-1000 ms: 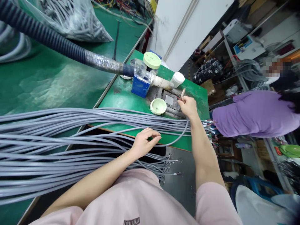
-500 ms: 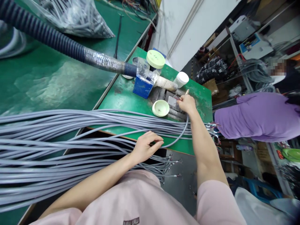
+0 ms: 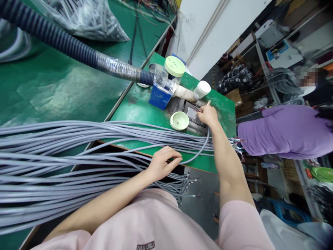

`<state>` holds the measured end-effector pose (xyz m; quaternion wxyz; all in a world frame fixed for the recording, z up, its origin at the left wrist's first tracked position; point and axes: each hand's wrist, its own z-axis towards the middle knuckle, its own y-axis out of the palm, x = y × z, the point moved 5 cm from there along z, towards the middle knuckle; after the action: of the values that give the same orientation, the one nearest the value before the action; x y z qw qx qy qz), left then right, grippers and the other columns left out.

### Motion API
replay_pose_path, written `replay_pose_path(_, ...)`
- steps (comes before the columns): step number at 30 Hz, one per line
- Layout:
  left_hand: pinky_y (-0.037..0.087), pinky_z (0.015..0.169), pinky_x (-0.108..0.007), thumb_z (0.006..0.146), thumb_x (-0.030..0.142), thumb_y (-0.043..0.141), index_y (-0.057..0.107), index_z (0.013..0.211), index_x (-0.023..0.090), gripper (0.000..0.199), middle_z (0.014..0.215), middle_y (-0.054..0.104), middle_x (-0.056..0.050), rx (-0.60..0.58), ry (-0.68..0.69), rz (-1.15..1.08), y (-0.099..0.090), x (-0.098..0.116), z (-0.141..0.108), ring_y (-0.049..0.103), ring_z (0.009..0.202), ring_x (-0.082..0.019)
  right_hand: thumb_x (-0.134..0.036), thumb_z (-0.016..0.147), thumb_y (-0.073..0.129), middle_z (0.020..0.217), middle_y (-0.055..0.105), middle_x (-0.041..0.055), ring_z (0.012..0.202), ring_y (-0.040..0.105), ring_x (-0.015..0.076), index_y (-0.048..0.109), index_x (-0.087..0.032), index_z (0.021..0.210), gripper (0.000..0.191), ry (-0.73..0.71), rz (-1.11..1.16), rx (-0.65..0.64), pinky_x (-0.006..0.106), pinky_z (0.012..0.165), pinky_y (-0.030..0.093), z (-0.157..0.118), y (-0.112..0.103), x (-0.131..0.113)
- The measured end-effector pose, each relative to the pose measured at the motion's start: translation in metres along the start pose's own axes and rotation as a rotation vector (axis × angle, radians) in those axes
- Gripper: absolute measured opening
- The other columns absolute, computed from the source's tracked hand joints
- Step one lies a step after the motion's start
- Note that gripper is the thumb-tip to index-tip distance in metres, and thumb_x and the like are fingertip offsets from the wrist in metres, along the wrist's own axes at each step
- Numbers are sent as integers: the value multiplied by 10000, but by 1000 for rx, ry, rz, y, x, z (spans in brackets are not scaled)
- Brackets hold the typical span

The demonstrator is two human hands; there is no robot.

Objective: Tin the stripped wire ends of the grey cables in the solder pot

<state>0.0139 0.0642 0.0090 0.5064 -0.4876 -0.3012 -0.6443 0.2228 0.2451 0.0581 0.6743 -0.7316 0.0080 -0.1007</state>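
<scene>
My right hand [image 3: 208, 115] is closed around the end of a grey cable [image 3: 199, 155], over a dark metal block with a pale square plate [image 3: 191, 113]. Thin wires show at its fingertips, beside the plate; I cannot tell if they touch it. From there the cable bends down and back to my left hand [image 3: 165, 162]. That hand curls over it, thumb and forefinger nearly meeting. A pale green bowl-shaped lid or dish [image 3: 179, 121] sits left of the plate. The pale nozzle [image 3: 186, 93] of a ribbed hose points toward the block.
Grey cables [image 3: 78, 133] run in bundles across the bench and over its front edge. A blue box [image 3: 159, 97], a round yellow-green lid [image 3: 175, 66] and a white jar [image 3: 203, 89] stand behind. The black hose [image 3: 57, 40] crosses above. A person in purple [image 3: 281, 132] is at right.
Both hands keep almost the same place and grip on the cable. The bench things appear shifted slightly to the right in view.
</scene>
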Motion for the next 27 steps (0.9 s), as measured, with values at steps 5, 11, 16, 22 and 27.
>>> replay_pose_path(5, 427, 714, -301, 847, 244, 586, 693, 828, 204, 116, 739, 690, -48, 13, 11, -13, 0, -1, 0, 575, 701, -159, -288, 737, 610, 685, 639, 53, 716, 587, 202, 649, -170, 652, 151, -50, 128, 112, 292, 657, 399, -21, -21, 7)
replay_pose_path(11, 429, 719, -304, 810, 232, 631, 710, 800, 212, 82, 740, 693, -40, 43, -45, -72, 0, -2, 0, 572, 701, -161, -293, 763, 603, 494, 426, -51, 486, 401, 97, 518, -186, 563, 242, -188, 629, 293, 239, 508, 319, -116, -53, 0)
replay_pose_path(16, 452, 726, -288, 748, 262, 700, 718, 799, 186, 94, 757, 687, -37, 117, -277, -292, 2, -5, 0, 591, 725, -154, -337, 826, 609, 590, 538, -39, 515, 473, 106, 617, -205, 722, 168, -172, 904, 348, 239, 514, 381, -190, -42, -13)
replay_pose_path(22, 477, 708, -249, 600, 300, 827, 715, 867, 158, 322, 802, 695, -26, 22, -642, -996, 37, -4, -10, 616, 731, -127, -341, 842, 608, 695, 625, -7, 589, 557, 121, 659, -207, 799, 150, -175, 1030, 354, 241, 551, 459, -226, -18, -31)
replay_pose_path(27, 500, 693, -241, 611, 285, 831, 698, 858, 159, 307, 759, 676, -7, 58, -644, -1295, 45, 8, -12, 617, 681, -103, -323, 847, 605, 728, 647, 1, 628, 585, 129, 675, -213, 851, 131, -172, 1126, 303, 247, 580, 491, -236, -6, -37)
